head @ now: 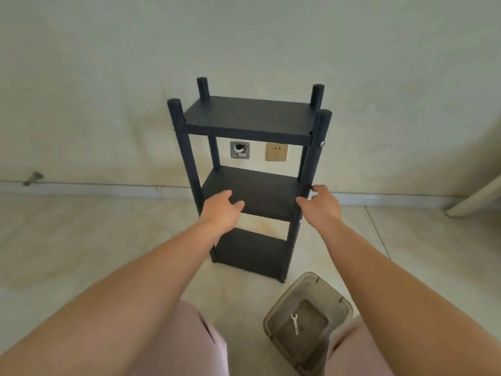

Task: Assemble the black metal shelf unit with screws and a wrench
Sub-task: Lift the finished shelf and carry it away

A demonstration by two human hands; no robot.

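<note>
1. Black metal shelf unit (250, 169) standing upright on the pale tiled floor (81, 240), close to the wall (244, 36), with four round posts and three flat shelves.
2. Top shelf (248, 115) fixed between the posts; silver screw (322, 143) visible on the right front post (311, 169), just under this shelf.
3. Left hand (221, 208) reaching over the front edge of the middle shelf (260, 194), near the left front post; fingers loosely bent and spread apart, holding nothing. Impossible to say if the fingertips touch the shelf surface.
4. Right hand (321, 203) at the right front post, at the height of the middle shelf; thumb pointing toward the post on the near side, fingers curling behind it. Not possible to tell whether really gripping the post or only beside it.
5. Bottom shelf (250, 253) low near the floor, partly hidden behind the left forearm.
6. Clear plastic container (307, 321) on the floor, to the right front of the unit, between the knees in pink trousers.
7. Small silver wrench (295, 323) lying inside the container, well apart from both hands.
8. On the wall behind the unit, seen between the top and middle shelves: open metal wall box (239, 150) and beige socket (276, 156) side by side.
</note>
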